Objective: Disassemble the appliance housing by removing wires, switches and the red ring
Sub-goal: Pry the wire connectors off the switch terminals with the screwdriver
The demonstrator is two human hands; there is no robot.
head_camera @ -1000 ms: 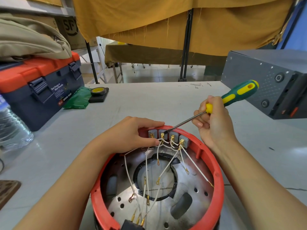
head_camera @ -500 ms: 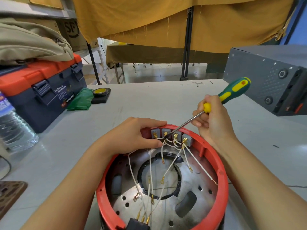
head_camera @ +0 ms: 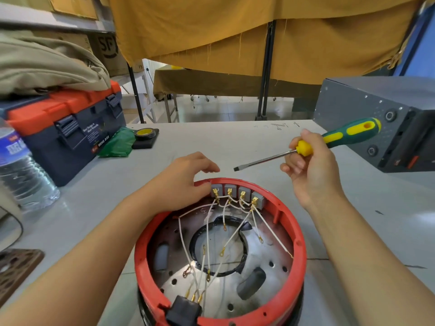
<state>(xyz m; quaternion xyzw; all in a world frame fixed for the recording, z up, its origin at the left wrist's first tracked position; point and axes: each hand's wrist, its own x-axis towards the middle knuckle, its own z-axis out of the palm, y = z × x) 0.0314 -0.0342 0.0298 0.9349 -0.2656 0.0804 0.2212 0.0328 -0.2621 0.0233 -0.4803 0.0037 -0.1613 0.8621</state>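
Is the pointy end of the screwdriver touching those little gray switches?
Apart. The head view shows the screwdriver tip hanging in the air above the gray switches, with bare table visible between them. The right hand grips its handle.

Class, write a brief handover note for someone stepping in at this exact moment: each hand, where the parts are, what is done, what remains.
Left hand: rests on the red ring at its far left rim, beside the switches; fingers relaxed, gripping nothing.
Right hand: grips the flathead screwdriver, tip in the air above the table, clear of the housing.
Parts: four grey switches sit in a row inside the ring's far rim, white wires attached to their brass terminals. Several lower wire ends hang loose over the metal plate.
Done: some wire ends look freed.
Left: pull wires from switches, remove switches, lift off ring.
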